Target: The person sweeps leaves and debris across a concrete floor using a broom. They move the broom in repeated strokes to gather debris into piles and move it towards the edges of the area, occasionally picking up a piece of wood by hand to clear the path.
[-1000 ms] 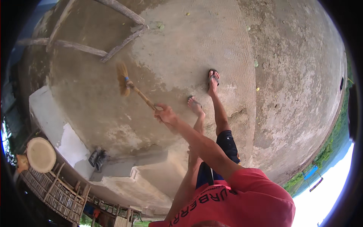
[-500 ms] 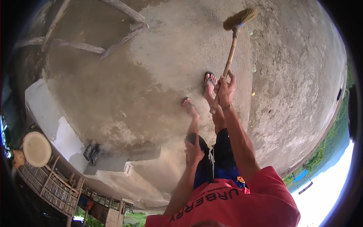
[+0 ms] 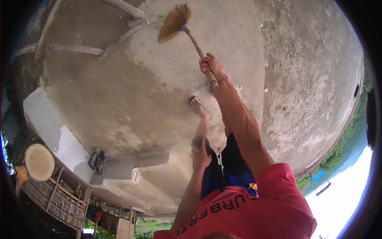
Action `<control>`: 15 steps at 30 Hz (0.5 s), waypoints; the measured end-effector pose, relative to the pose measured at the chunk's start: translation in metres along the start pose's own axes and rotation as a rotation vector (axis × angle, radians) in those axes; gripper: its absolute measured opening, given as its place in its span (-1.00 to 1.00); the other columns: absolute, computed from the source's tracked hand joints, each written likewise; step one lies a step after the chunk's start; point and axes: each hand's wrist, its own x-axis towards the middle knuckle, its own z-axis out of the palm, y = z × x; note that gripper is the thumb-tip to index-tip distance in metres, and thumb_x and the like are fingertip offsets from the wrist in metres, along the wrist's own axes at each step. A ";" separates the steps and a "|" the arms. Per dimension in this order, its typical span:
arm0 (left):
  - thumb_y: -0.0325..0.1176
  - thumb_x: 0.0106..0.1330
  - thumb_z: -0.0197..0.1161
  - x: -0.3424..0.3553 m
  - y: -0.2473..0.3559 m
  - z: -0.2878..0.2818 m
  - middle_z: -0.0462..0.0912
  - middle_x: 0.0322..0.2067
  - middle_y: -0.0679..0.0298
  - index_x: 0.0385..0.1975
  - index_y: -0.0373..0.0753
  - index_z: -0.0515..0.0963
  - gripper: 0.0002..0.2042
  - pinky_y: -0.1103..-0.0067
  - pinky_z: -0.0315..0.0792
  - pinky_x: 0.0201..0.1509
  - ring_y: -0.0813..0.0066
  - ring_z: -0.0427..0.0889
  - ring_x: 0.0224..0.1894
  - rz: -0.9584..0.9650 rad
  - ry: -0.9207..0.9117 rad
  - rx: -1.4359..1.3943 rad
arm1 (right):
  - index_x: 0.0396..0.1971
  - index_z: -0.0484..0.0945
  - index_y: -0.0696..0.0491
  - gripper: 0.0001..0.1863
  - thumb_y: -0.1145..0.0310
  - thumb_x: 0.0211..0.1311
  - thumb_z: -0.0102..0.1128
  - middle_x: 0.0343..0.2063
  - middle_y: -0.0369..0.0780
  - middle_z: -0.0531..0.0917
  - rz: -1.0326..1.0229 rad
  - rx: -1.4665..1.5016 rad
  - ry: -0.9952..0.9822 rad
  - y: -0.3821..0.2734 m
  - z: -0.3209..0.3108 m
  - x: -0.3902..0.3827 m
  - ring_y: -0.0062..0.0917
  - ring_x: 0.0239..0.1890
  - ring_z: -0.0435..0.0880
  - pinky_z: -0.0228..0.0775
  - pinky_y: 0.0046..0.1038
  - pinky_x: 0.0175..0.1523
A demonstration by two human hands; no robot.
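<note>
Reaching forward — right hand (image 3: 212, 66) wrapped round broom handle (image 3: 194, 41), left hand (image 3: 201, 156) loosely cupped on leg (image 3: 202, 128)

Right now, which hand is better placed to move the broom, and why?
Probably the right hand: it grips the broom by its handle. The left hand rests on the left leg, well away from the broom.

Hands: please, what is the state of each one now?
Left hand: on the left leg; open or closed cannot be told.
Right hand: closed, holding the broom.
</note>
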 end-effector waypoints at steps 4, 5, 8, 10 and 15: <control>-0.30 0.04 0.40 -0.006 -0.002 0.001 -0.16 0.30 -0.36 0.39 0.15 -0.08 -0.07 -0.07 0.23 0.18 -0.35 0.12 0.28 0.046 0.022 -0.065 | -0.28 0.18 0.11 -0.87 0.55 0.28 -0.07 -0.50 -0.19 0.40 -0.128 -0.189 0.101 -0.102 -0.073 -0.017 -0.64 -0.62 0.38 0.28 -0.59 -0.63; -0.30 0.04 0.40 -0.010 -0.004 0.005 -0.16 0.30 -0.36 0.39 0.15 -0.07 -0.07 -0.08 0.23 0.18 -0.36 0.11 0.29 0.078 0.010 -0.089 | -0.33 0.23 0.13 -0.94 0.47 0.36 -0.17 -0.53 -0.26 0.40 -0.132 -0.194 0.175 -0.124 -0.086 -0.022 -0.69 -0.64 0.34 0.29 -0.64 -0.63; -0.29 0.03 0.41 -0.013 -0.033 0.015 -0.16 0.29 -0.37 0.39 0.14 -0.07 -0.07 -0.09 0.22 0.19 -0.36 0.06 0.31 0.083 0.045 -0.147 | -0.23 0.25 0.09 -0.92 0.46 0.34 -0.14 -0.60 -0.29 0.39 -0.438 -0.652 0.505 -0.079 -0.037 -0.049 -0.63 -0.68 0.38 0.33 -0.57 -0.64; -0.29 0.03 0.41 -0.017 -0.052 0.030 -0.16 0.29 -0.39 0.39 0.14 -0.06 -0.07 -0.10 0.21 0.19 -0.36 0.04 0.32 0.073 0.095 -0.158 | -0.13 0.24 0.07 -0.83 0.48 0.30 -0.13 -0.62 -0.29 0.38 -0.567 -0.648 0.570 -0.004 -0.005 -0.084 -0.61 -0.70 0.38 0.32 -0.55 -0.66; -0.24 0.01 0.44 -0.022 -0.068 0.048 -0.14 0.28 -0.41 0.38 0.13 -0.02 -0.07 -0.05 0.29 0.15 -0.33 0.04 0.33 0.082 0.100 -0.178 | 0.30 0.11 -0.06 -0.45 0.41 0.32 -0.08 -0.59 -0.38 0.35 -0.289 -0.648 0.227 0.173 0.007 -0.224 -0.76 -0.71 0.30 0.18 -0.67 -0.68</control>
